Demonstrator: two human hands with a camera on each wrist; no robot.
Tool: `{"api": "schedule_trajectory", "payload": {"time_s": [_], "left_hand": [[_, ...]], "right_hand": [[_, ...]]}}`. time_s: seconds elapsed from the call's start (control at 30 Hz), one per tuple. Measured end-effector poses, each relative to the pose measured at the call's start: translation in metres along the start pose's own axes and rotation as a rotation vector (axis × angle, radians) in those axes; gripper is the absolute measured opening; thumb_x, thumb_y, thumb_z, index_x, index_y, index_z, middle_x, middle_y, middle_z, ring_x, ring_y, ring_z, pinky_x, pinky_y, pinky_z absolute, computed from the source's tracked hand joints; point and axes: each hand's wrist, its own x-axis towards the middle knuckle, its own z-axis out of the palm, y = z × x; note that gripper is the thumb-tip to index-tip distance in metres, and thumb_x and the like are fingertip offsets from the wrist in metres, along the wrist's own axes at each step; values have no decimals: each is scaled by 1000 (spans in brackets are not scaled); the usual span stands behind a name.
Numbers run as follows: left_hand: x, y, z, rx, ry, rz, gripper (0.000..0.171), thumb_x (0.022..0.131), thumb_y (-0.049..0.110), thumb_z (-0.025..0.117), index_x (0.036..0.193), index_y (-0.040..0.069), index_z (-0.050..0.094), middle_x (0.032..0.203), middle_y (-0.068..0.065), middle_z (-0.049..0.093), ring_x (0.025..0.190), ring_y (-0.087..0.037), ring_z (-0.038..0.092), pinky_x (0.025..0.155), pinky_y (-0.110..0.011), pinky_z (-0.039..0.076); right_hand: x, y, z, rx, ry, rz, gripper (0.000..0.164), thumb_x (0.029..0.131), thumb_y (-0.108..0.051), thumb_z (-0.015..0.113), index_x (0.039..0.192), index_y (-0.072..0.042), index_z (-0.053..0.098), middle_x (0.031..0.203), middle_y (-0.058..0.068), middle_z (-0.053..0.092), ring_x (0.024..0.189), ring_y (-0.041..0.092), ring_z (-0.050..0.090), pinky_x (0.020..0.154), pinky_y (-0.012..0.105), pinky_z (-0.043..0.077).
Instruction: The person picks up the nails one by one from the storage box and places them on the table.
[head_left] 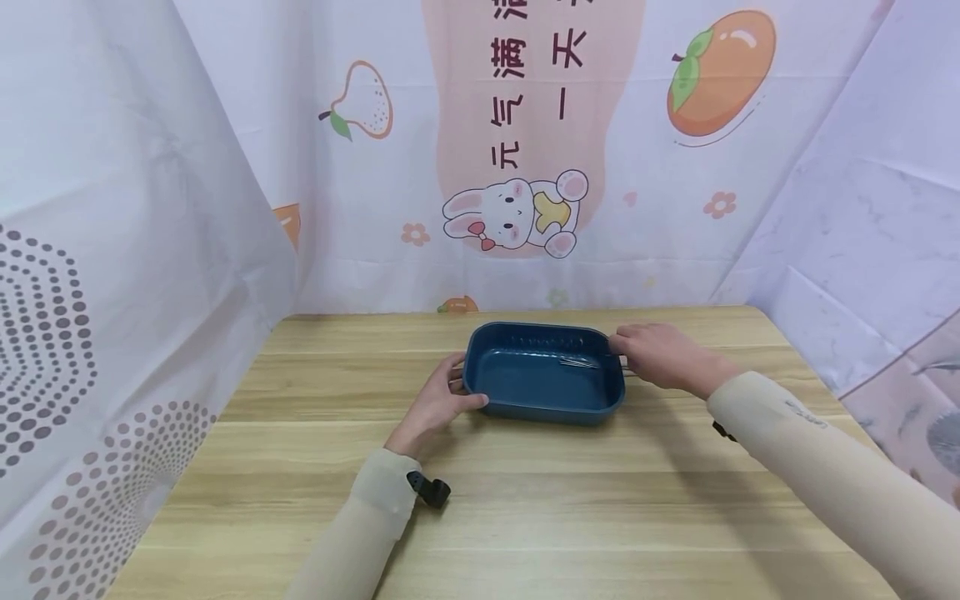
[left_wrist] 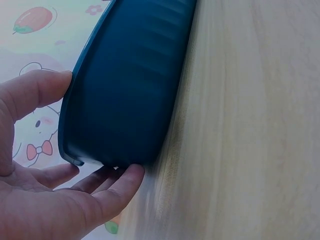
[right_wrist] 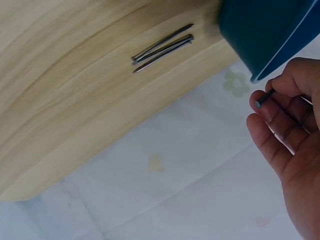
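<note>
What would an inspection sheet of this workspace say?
Surface: wooden table, pale grain.
Job's things: blue tray on the table, with thin metal pieces inside, likely nails; several nails lie beside it.
Clutter: nothing seen.
Grippers: bare hands; left hand grips the tray, right hand pinches one nail near its rim.
Cables: nothing seen.
Surroundings: printed cloth behind and at both sides.

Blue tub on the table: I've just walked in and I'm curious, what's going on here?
A person's left hand holds one end of the blue tub on the wooden tabletop. At the other end, their right hand pinches a nail. A few slim nails lie inside the tub, and loose nails lie on the tabletop beside it.
</note>
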Motion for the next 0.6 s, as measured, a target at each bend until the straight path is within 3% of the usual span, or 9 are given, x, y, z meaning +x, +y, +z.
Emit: {"api": "schedule_trajectory", "payload": {"time_s": [0.23, 0.47, 0.6], "left_hand": [[-1, -2, 0, -9, -4, 10, 81, 77, 9, 78, 145, 12, 35, 138, -18, 47, 125, -34, 48, 101, -51, 40], [-1, -2, 1, -17, -6, 15, 80, 78, 8, 77, 145, 12, 35, 138, -18, 47, 124, -34, 48, 100, -51, 40], [-1, -2, 0, -10, -1, 15, 80, 78, 9, 77, 145, 12, 35, 139, -18, 46, 125, -34, 48, 101, -51, 40]], "right_hand": [[-13, 6, 4, -1, 26, -3, 19, 76, 5, 62, 86, -11, 59, 78, -1, 54, 70, 18, 57, 58, 35, 48], [-24, 14, 12, 12, 120, -39, 20, 73, 7, 62, 81, -10, 54, 74, -3, 50, 63, 16, 52, 55, 35, 46], [-29, 18, 19, 19, 113, -22, 19, 74, 6, 61, 83, -10, 56, 74, -4, 50, 63, 15, 52, 55, 34, 46]]}}
